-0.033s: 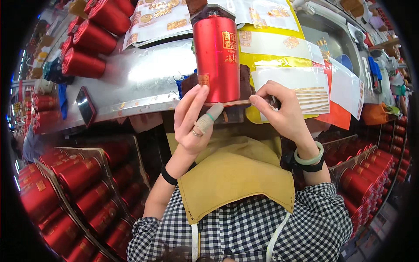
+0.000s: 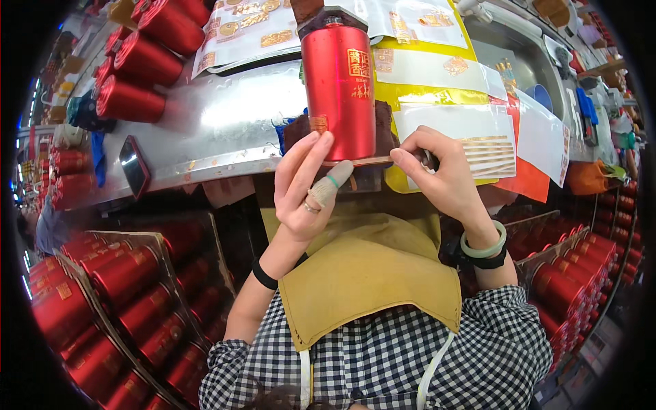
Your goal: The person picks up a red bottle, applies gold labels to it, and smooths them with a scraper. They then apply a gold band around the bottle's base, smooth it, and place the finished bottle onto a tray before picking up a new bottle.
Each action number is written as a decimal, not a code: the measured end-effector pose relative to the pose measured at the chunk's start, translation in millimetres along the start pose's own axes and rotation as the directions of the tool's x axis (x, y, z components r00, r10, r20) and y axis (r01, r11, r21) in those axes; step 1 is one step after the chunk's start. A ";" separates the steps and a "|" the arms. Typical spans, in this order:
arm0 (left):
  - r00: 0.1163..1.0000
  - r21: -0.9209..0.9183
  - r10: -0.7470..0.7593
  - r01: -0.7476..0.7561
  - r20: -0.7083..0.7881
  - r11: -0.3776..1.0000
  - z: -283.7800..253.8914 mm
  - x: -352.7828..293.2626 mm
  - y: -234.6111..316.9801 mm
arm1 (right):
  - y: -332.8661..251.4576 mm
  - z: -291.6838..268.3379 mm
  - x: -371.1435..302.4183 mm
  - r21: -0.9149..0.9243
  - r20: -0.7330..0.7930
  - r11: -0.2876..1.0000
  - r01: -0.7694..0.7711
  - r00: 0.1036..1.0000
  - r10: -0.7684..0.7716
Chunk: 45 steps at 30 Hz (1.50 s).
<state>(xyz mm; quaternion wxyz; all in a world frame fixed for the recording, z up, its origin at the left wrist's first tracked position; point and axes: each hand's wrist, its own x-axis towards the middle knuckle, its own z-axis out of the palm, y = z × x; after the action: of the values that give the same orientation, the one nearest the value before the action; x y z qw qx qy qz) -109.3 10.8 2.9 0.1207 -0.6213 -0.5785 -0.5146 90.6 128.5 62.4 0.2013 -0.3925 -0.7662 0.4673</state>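
Note:
A glossy red bottle point(image 2: 340, 102) with gold lettering lies on its side on a dark cloth pad point(image 2: 384, 123), its base toward me. Along that base runs a thin gold-brown strip point(image 2: 378, 162). My left hand point(image 2: 301, 195) grips the bottle's lower left: two fingertips rest on its side, and the thumb, in a pale finger cot point(image 2: 333, 183), presses at the base by the strip. Thumb and bent fingers of my right hand point(image 2: 441, 167) pinch at the strip's right end. A small dark object shows partly inside that hand; its kind is hidden.
Sheets of gold strips point(image 2: 488, 156) and gold decals point(image 2: 434, 68) lie on the metal bench point(image 2: 225, 102). Several red bottles point(image 2: 140, 58) and a phone point(image 2: 134, 166) are at the left. Crates of red bottles point(image 2: 130, 273) stand below on both sides.
My left hand has shifted very slightly to the right along the bottle's base. The bottle and my right hand look the same.

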 end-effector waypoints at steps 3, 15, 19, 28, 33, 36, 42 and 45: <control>0.999 -0.059 0.037 -0.036 0.027 0.998 0.0 5.6 -3.0 | -2.2 2.1 -0.3 0.011 0.008 1.000 -0.004 1.000 0.004; 0.999 -0.079 -0.038 0.041 0.033 0.996 3.5 10.7 10.1 | -4.7 11.1 3.2 0.025 -0.007 0.998 0.057 0.998 -0.057; 0.985 -0.154 -0.155 0.141 -0.082 0.978 8.6 -3.9 -2.3 | -6.5 19.5 4.5 0.029 -0.029 0.991 0.133 0.991 -0.132; 1.000 0.046 0.014 -0.013 -0.022 0.999 5.9 -3.3 1.6 | -11.1 19.6 5.7 0.004 -0.034 0.989 0.146 0.989 -0.145; 0.997 -0.057 -0.011 0.015 0.074 0.998 7.3 8.3 8.9 | -10.3 21.7 6.7 0.016 -0.040 0.988 0.155 0.987 -0.154; 0.999 -0.043 -0.041 0.041 0.000 0.998 4.7 1.3 -2.4 | -11.3 24.6 8.3 0.014 -0.052 0.983 0.185 0.981 -0.184; 0.999 -0.059 -0.030 0.028 -0.030 0.998 6.3 -1.2 -1.7 | -15.0 23.0 6.4 0.058 -0.010 0.987 0.151 0.989 -0.151; 0.994 -0.096 -0.097 0.092 -0.058 0.991 10.7 -3.7 -0.7 | -14.5 23.6 5.6 0.098 -0.086 0.991 0.088 0.993 -0.080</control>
<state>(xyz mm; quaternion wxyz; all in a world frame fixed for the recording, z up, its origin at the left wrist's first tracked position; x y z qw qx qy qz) -103.8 16.8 -5.0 0.0849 -0.5818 -0.5785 -0.5653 65.3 116.0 63.3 0.2718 -0.3680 -0.7484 0.4803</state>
